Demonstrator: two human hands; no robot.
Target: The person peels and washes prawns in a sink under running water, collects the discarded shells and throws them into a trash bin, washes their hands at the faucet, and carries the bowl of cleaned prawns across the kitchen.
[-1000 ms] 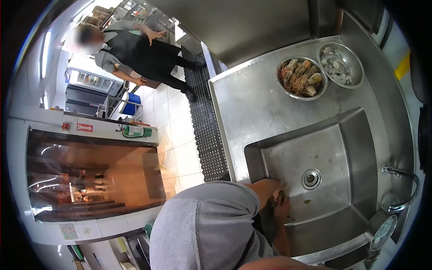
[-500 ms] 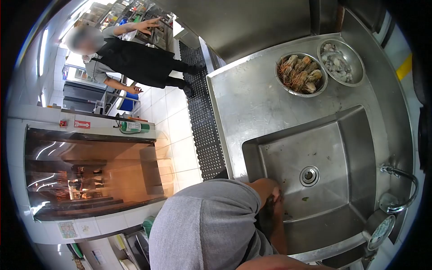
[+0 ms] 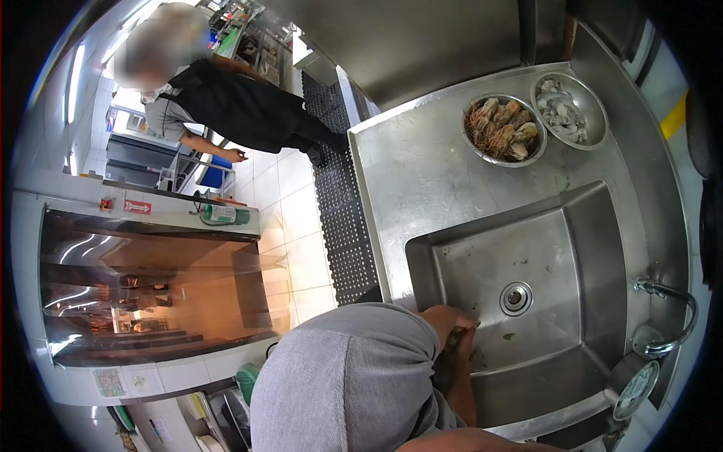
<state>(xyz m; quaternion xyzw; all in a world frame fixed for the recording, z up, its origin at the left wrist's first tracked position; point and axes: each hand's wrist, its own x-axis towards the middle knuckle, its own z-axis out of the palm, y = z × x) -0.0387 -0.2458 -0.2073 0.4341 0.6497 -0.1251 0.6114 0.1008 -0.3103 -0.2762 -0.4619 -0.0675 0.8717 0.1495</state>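
Note:
My left hand is at the near edge of the steel sink, its fingers curled against my right hand. Both are closed together around something small and dark; the fingers and my sleeve mostly hide it. A small green scrap lies on the sink floor, not far from the drain. On the counter, to the left of the basin from where I stand, one metal bowl holds orange-brown shrimp heads and shells. Touching it, a second metal bowl contains pale grey pieces.
A curved faucet rises at the sink's far side. Beside it, a metal container holds greyish pieces. Another person in a dark apron stands on the black floor mat. A fire extinguisher hangs on the wall.
The other person has come closer and lowered the raised arm. My hands have stayed at the sink's near edge, pressed closer together. The bowls have not moved.

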